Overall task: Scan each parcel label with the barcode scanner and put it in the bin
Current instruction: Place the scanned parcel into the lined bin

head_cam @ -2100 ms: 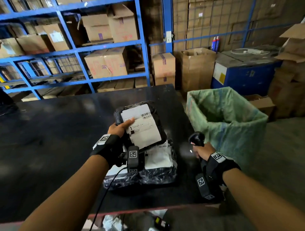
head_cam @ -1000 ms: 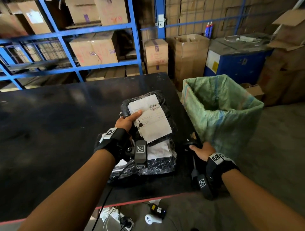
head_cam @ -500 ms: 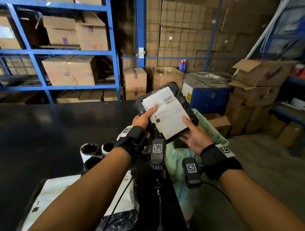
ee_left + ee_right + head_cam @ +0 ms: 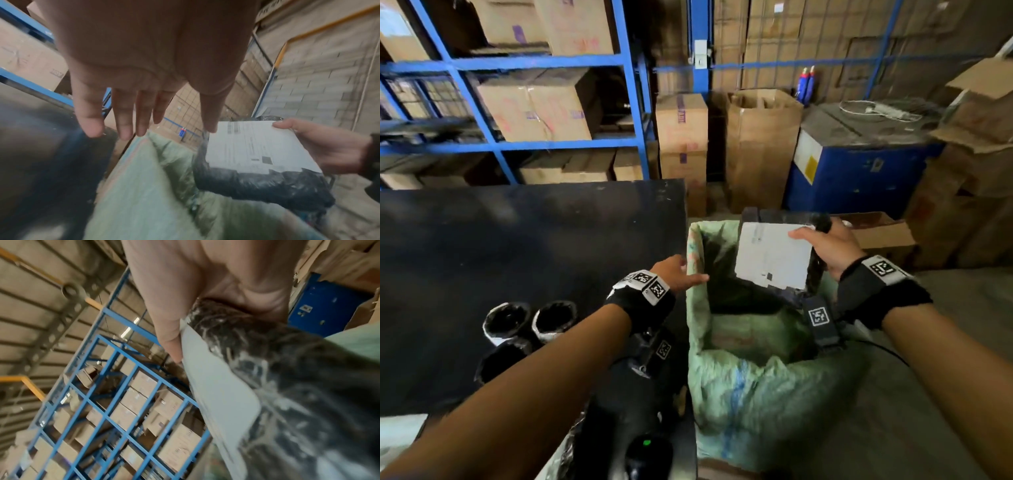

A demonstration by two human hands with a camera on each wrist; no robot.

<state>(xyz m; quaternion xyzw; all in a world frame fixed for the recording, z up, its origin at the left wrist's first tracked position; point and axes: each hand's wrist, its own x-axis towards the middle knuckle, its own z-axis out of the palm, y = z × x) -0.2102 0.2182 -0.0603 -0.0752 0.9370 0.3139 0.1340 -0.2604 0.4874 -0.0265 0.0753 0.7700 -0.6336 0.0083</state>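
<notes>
A black plastic parcel [image 4: 774, 260] with a white label hangs over the mouth of the green sack-lined bin [image 4: 750, 387]. My right hand [image 4: 822, 250] grips its right edge, thumb on the label; the same parcel [image 4: 257, 164] shows in the left wrist view and close up as the parcel [image 4: 287, 386] in the right wrist view. My left hand [image 4: 681, 274] hovers empty with straight fingers by the bin's left rim, seen as the left hand [image 4: 144, 105] from the wrist. The black barcode scanner [image 4: 647, 452], green light on, lies at the table's near edge.
The black table [image 4: 517, 246] carries three black tape rolls [image 4: 530, 325] and another parcel [image 4: 400, 442] at the near left. Blue shelving [image 4: 524, 144] with cardboard boxes stands behind. A blue machine [image 4: 859, 171] and stacked cartons [image 4: 979, 154] are beyond the bin.
The scanner was put down on the table. The parcel passed from my left hand to my right and moved right over the bin. My left hand let go and now hovers open.
</notes>
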